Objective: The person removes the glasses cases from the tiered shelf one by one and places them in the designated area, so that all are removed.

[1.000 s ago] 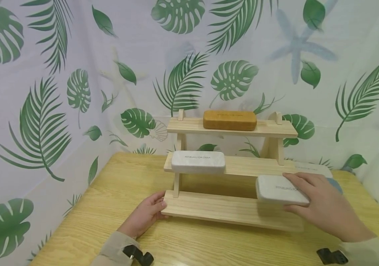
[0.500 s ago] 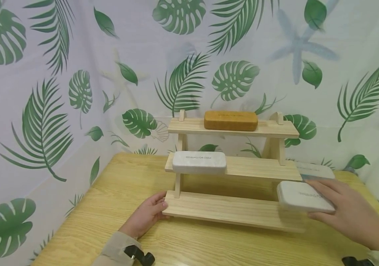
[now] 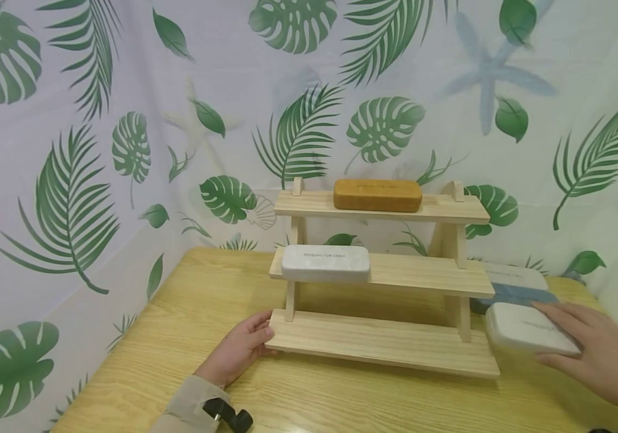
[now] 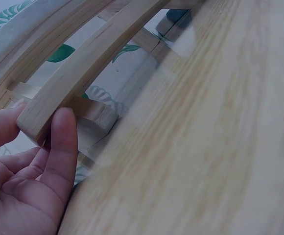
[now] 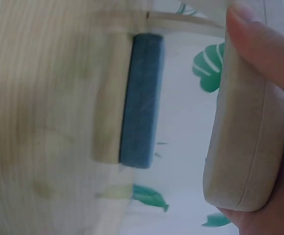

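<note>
Head camera, nearest first: at the left I see a pale sleeve (image 3: 186, 406) and the left hand (image 3: 238, 349), its thumb and fingers pinching the left end of the bottom shelf (image 3: 384, 343), which my left wrist feed confirms. On the right, the right hand (image 3: 601, 352) has its thumb and fingers curled round a white case (image 3: 531, 329), gripping it just beyond the shelf's right end; from the right wrist it looks raised off the wooden table (image 3: 314, 400). Past that grip I make out a blue case (image 3: 522, 296) on the table, a pale lettered surface (image 3: 514, 275) just behind; whether that's a second case, I can't tell. Farther up the stand, a white lettered case (image 3: 325, 264) lies toward the left of the middle shelf (image 3: 422, 270), and an orange case (image 3: 378, 195) sits on the top shelf (image 3: 305, 205), before a leaf-printed cloth (image 3: 309, 66).
</note>
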`<action>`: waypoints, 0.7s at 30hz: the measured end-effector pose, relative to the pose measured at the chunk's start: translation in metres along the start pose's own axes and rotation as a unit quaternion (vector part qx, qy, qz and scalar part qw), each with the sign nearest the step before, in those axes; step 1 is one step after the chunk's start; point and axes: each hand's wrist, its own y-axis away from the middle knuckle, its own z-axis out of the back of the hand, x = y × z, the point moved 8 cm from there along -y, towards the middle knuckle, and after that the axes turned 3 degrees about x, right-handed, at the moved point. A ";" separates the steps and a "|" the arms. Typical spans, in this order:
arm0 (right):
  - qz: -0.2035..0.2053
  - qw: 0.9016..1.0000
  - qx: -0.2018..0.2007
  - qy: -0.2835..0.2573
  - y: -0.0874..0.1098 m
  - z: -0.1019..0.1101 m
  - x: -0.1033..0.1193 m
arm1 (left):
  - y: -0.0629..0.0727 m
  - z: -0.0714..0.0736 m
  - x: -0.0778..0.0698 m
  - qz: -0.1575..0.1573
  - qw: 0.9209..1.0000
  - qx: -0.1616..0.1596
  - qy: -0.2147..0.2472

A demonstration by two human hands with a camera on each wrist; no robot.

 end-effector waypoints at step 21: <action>-0.019 0.998 0.063 -0.015 -0.014 -0.043 -0.036 | 0.001 0.002 0.002 0.009 1.000 -0.007 0.001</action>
